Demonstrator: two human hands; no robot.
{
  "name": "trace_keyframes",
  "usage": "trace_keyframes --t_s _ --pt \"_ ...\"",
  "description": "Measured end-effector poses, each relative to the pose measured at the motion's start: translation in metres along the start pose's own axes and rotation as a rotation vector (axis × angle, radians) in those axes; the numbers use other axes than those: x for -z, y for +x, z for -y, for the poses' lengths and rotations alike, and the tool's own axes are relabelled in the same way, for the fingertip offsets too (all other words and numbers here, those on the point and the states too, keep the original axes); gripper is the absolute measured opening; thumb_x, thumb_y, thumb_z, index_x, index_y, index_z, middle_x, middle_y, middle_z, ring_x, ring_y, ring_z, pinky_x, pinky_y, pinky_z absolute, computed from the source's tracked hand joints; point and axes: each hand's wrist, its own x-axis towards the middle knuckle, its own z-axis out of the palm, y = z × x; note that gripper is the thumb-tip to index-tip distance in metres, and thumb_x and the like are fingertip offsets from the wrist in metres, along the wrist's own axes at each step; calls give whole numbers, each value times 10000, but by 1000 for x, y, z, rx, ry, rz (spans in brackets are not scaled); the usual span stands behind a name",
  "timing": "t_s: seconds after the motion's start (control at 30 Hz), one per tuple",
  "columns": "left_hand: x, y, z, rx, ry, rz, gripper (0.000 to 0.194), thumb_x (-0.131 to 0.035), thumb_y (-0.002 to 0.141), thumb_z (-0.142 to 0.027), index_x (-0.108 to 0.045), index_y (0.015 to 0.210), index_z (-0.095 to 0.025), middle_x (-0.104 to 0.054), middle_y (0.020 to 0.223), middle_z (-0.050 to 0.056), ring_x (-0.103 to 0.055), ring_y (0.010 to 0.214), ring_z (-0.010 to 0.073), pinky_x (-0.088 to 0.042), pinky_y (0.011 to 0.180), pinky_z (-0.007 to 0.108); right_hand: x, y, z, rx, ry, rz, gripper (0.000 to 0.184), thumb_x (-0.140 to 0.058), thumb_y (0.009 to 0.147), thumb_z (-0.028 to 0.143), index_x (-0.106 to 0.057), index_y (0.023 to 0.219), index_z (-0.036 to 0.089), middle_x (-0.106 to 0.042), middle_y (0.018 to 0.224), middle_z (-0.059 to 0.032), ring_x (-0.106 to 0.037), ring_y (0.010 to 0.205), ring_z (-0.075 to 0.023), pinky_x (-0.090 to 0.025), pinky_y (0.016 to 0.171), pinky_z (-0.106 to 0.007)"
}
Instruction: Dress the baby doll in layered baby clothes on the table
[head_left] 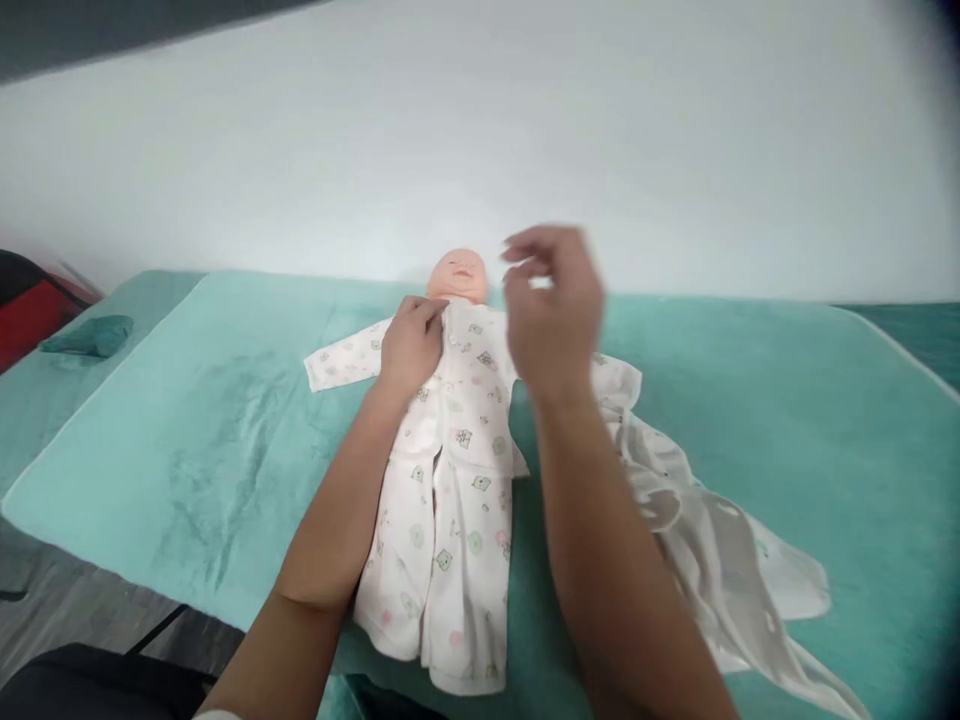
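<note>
Work at the neck of the printed white top (484,400) appears to be in hand, since its collar is touched by the fingertips of the left hand (412,345). The fingers of that hand are bent closely together at the collar's edge, but whether any fabric is pinched between them cannot be told. The right hand (555,310) is held raised, blurred, with its fingers loosely curled and a gap left between them and the thumb; nothing is seen to be held in it. For the cloth to be reached by the right hand, a lowering towards the chest would be called for, with the collar kept steady on the left.

The doll (457,278) is laid face up at the centre of the frame, its head placed just beyond the left fingertips and to the left of the raised right hand. Its body is covered by the top and by printed trousers (472,560), which are spread towards the lower centre between the forearms. A loose white cloth (720,560) is crumpled at the lower right, on the teal cover (225,420).
</note>
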Motion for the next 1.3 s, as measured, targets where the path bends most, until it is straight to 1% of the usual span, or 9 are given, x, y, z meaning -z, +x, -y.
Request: trace_keyframes --t_s 0.13,0.27,0.43,0.6,0.7,0.8,0.93,1.07,1.3 --pt "-2 -2 2 -17 0 4 359 -432 962 -171 -717 1167 -250 -619 1185 72 -621 1091 209 -470 1013 360 -34 -10 -35 -161 -97 45 240 -483 831 72 -629 987 183 -631 1035 -76 -574 796 -181 -492 773 -350" --pt "-4 -3 3 -14 -19 -2 394 -424 953 -149 -711 1191 -275 -611 1191 61 -621 1062 206 -483 978 362 -39 -15 -52 -124 -130 180 308 -465 855 95 -661 1060 214 -676 1113 -71 -593 893 -222 -474 852 -384" --pt "-4 -4 0 1 -78 -14 389 -437 946 -133 -731 1141 -297 -622 1157 44 -624 998 190 -494 914 343 -35 -13 -49 -88 -115 240 328 -440 887 113 -667 1092 231 -708 1098 -46 -589 954 -240 -451 872 -397" --pt "-5 -5 0 -52 -106 -43 354 -442 944 -124 -739 1047 -286 -636 1132 35 -615 1044 189 -484 915 331 -39 -13 -47 -133 -14 115 240 -439 898 154 -631 1029 213 -688 986 -54 -589 880 -213 -452 792 -350" --pt "-6 -7 0 -24 -146 -106 292 -469 930 -125 -721 994 -259 -653 1089 27 -624 998 180 -485 891 330 -38 -14 -46 -170 69 50 262 -435 865 143 -622 1036 211 -669 954 -40 -573 775 -182 -451 733 -320" --pt "-6 -13 -2 -22 -186 -141 240 -492 910 -115 -695 934 -240 -672 1044 19 -630 958 176 -494 874 334 -32 -15 -43 -118 65 145 288 -442 797 104 -652 958 217 -666 920 -22 -567 749 -173 -433 723 -314" --pt "-4 -25 -4 -139 -112 -108 234 -508 883 -84 -683 884 -240 -688 1081 20 -603 1079 205 -470 974 376 -24 -21 -35 4 -8 273 245 -448 768 85 -644 829 218 -646 859 -13 -571 780 -183 -408 725 -318" --pt "-1 -35 0 -235 -93 -68 231 -523 902 -109 -685 979 -254 -684 1167 24 -573 1149 213 -449 1032 400 -18 -32 -31 22 43 259 227 -446 795 92 -632 839 215 -617 839 -16 -569 793 -185 -422 737 -319" --pt "3 -45 11 -224 -220 -36 119 -563 948 -225 -672 993 -241 -661 1230 52 -571 1206 211 -447 1067 418 -18 -55 -21 -62 48 195 139 -512 922 213 -650 907 220 -616 978 -58 -579 932 -214 -456 830 -359"
